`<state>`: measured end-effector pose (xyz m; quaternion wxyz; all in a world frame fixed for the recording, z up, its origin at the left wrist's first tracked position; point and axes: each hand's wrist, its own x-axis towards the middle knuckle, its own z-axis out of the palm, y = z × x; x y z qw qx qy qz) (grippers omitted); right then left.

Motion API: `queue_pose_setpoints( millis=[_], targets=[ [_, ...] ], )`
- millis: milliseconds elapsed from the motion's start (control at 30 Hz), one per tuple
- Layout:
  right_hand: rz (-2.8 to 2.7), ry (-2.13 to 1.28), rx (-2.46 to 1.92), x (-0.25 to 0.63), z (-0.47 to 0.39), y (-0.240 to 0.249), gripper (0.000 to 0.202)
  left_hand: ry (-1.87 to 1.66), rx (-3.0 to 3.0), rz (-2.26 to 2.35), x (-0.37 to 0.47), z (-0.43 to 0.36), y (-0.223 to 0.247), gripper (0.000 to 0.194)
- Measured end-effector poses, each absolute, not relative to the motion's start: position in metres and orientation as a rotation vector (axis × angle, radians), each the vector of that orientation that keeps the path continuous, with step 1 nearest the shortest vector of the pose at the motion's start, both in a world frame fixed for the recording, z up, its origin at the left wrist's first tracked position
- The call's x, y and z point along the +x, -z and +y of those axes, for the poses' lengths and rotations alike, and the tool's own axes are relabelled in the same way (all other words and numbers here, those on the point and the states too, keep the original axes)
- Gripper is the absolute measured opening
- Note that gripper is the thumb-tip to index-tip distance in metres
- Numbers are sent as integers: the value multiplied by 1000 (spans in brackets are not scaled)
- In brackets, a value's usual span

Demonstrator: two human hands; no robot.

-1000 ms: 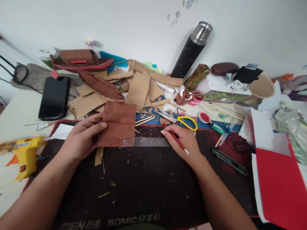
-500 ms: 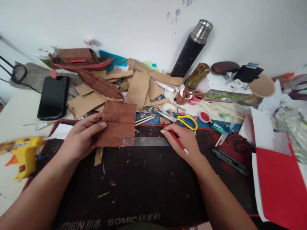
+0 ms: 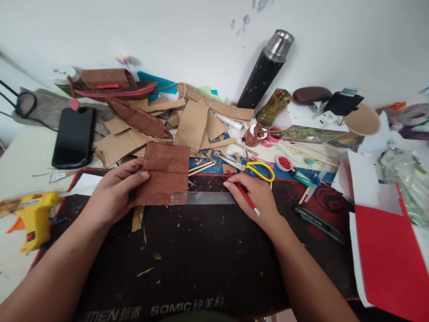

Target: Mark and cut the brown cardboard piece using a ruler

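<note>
My left hand (image 3: 115, 190) grips the left edge of a brown painted square piece (image 3: 167, 174), thumb on top. A clear ruler (image 3: 211, 198) lies across the dark mat, its left end overlapping the piece's lower right corner. At the ruler's right end rests my right hand (image 3: 253, 197), closed around a red pencil (image 3: 246, 197) that slants down to the right. Yellow-handled scissors (image 3: 259, 170) lie just beyond that hand. Thin wooden sticks (image 3: 201, 168) are beside the brown piece's right edge.
Cardboard scraps (image 3: 192, 123), a brown boat shape (image 3: 139, 118) and a phone (image 3: 73, 136) lie behind my left hand. A yellow glue gun (image 3: 38, 219) is at left. Right of my right hand are a cutter (image 3: 318, 223) and red sheet (image 3: 389, 255). A black thermos (image 3: 261, 74) leans behind.
The view has shifted slightly, so things at the right appear a little further left. Both hands keep their hold and nearly the same place.
</note>
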<state>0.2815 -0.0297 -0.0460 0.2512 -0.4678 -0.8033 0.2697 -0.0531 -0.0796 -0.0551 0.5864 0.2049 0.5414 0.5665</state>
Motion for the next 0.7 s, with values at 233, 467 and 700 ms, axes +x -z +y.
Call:
queue_pose_setpoints(
  millis=[233, 467, 700],
  targets=[
    [-2214, -735, -1268, 282, -31, 45, 21, -1275, 508, 1262, -54, -81, 54, 40],
    [-2226, -748, -1257, 283, -31, 45, 20, -1270, 507, 1273, -54, -82, 55, 41],
    [-2112, -816, -1212, 282, -35, 42, 20, -1281, 501, 1245, -54, -80, 55, 42]
  ],
)
